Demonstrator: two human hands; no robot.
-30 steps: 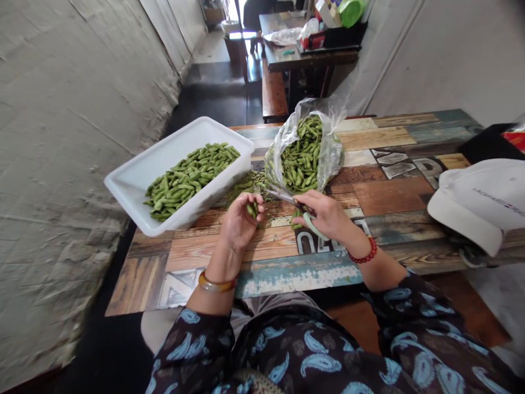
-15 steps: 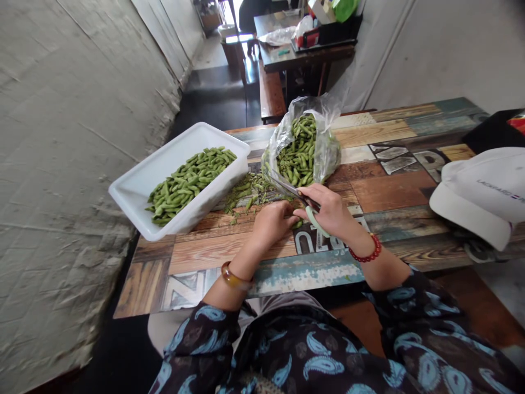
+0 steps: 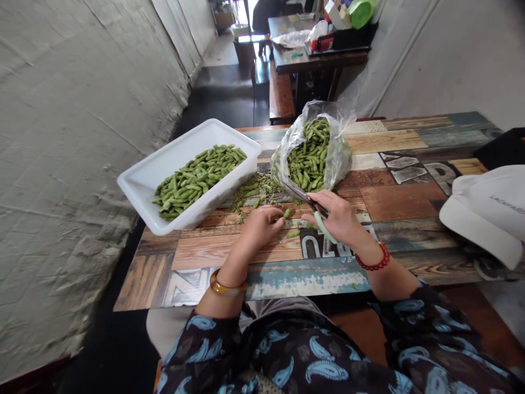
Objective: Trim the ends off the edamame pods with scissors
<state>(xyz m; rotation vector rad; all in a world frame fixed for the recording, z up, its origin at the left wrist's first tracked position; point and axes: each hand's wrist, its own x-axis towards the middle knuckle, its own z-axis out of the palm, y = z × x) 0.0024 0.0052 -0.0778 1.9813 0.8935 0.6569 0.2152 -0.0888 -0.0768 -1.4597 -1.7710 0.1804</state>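
Note:
In my right hand (image 3: 334, 219) is a pair of scissors (image 3: 297, 191) with pale green handles, its blades pointing toward the bag. My left hand (image 3: 264, 224) is closed in a pinch just left of it, with a green pod (image 3: 287, 213) at its fingertips. Another pod (image 3: 293, 233) lies on the table below. A clear plastic bag (image 3: 342, 158) full of green pods stands open behind my hands. To the left sits a white tub (image 3: 141, 175) with many pods inside. Trimmings (image 3: 262, 189) are scattered between tub and bag.
A white cap (image 3: 484, 205) lies at the right on the patterned wooden table (image 3: 394, 197). A rough wall (image 3: 61, 109) runs along the left. Farther back stands another table (image 3: 283, 60) with a black tray and a green item, beside a bench (image 3: 281, 98).
My left hand has moved left, away from my right hand, and they are now apart. The view has shifted, so the scene sits farther right.

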